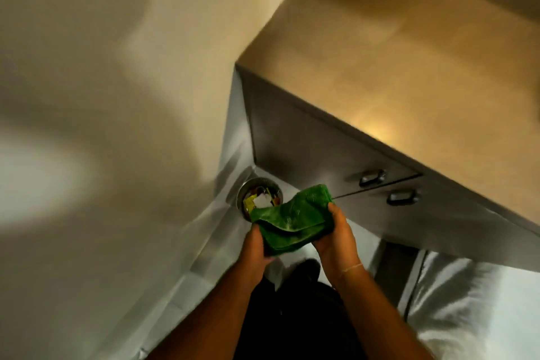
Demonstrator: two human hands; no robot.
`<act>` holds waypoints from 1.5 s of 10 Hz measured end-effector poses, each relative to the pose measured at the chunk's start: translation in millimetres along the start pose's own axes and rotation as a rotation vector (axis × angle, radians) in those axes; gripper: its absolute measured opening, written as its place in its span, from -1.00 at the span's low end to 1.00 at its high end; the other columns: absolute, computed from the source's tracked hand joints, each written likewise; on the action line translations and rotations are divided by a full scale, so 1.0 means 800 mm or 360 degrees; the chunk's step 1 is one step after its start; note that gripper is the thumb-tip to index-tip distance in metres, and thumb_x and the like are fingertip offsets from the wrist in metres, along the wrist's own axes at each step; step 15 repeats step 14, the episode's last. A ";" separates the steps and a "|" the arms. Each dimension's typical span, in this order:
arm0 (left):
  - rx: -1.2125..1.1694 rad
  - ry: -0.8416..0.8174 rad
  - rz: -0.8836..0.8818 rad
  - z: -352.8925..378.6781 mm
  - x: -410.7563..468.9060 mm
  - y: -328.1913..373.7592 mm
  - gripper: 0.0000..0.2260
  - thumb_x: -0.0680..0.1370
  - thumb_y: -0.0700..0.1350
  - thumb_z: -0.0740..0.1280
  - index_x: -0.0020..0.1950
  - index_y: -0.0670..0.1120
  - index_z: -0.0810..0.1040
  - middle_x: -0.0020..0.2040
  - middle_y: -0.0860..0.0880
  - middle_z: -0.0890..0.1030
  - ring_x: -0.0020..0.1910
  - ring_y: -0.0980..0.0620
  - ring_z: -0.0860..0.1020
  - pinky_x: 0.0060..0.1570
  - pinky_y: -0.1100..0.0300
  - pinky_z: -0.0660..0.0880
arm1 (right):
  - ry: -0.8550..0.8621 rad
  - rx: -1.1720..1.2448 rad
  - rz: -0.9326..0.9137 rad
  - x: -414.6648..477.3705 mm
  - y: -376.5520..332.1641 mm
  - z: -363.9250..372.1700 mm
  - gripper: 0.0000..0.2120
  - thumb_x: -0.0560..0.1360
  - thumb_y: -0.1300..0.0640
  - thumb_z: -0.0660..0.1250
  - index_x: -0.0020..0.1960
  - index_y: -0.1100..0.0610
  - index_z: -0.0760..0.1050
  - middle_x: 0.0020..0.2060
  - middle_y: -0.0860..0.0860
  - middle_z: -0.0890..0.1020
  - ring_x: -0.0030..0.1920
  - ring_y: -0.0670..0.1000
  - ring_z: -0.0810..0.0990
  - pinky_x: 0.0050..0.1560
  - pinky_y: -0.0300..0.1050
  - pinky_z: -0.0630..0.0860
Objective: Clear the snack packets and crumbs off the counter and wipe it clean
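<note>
Green and fuzzy, the cloth (pixel 292 219) sits folded between two hands. The left hand (pixel 257 245) is closed on its near-left end, and the right hand (pixel 336 231) is closed on its right side, fingers curled over the edge. The cloth's long side runs from low left up to high right.

Just past the cloth, up and to the left, a small round metal bin (pixel 258 194) stands on the floor in the corner. Bright snack packets (pixel 263 200) lie inside it. The cloth hangs partly over the bin's mouth, so the left hand is the nearer one to it.

I think the crumbs get shaken into the bin next. That needs a small tip forward and left.

The counter (pixel 394 61) is up and to the right, well apart from the hands. The part that shows looks bare, but the picture is blurry.
</note>
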State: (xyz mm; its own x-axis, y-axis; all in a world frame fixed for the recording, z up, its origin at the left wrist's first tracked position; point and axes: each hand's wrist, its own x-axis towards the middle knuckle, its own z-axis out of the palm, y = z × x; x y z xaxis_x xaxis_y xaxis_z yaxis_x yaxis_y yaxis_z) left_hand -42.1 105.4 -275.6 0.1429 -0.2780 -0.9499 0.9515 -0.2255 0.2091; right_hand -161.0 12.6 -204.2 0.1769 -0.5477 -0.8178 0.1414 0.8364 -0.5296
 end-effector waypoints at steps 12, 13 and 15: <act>0.2494 0.0120 0.2685 0.387 -0.255 0.068 -0.70 0.71 -0.02 0.30 -0.21 -0.03 0.61 -0.38 0.05 0.51 -0.42 0.02 0.50 -0.42 0.16 0.44 | 0.1264 -0.0425 -0.1316 -0.088 -0.589 -0.193 -0.58 0.65 -0.04 0.29 0.16 0.33 0.63 0.06 0.30 0.68 0.02 0.18 0.61 -0.02 -0.02 0.42; 0.2515 0.0168 0.2804 0.384 -0.245 0.084 -0.78 0.70 -0.03 0.30 -0.01 -0.04 0.70 -0.20 0.01 0.64 -0.20 -0.04 0.60 -0.18 0.11 0.48 | 0.0942 -0.0917 -0.1138 -0.057 -0.550 -0.160 -0.38 0.69 -0.17 0.26 0.64 0.14 0.33 0.56 0.18 0.46 0.55 0.20 0.42 0.51 0.04 0.38; 0.2736 0.0286 0.2721 0.383 -0.236 0.097 -0.63 0.72 0.09 0.20 0.42 -0.01 0.61 0.29 -0.02 0.69 0.29 -0.05 0.60 0.34 -0.05 0.49 | 0.0813 -0.1381 -0.1178 -0.041 -0.514 -0.127 -0.31 0.73 -0.20 0.15 0.73 0.10 0.07 0.73 0.03 0.08 0.73 0.07 0.00 0.70 0.11 0.01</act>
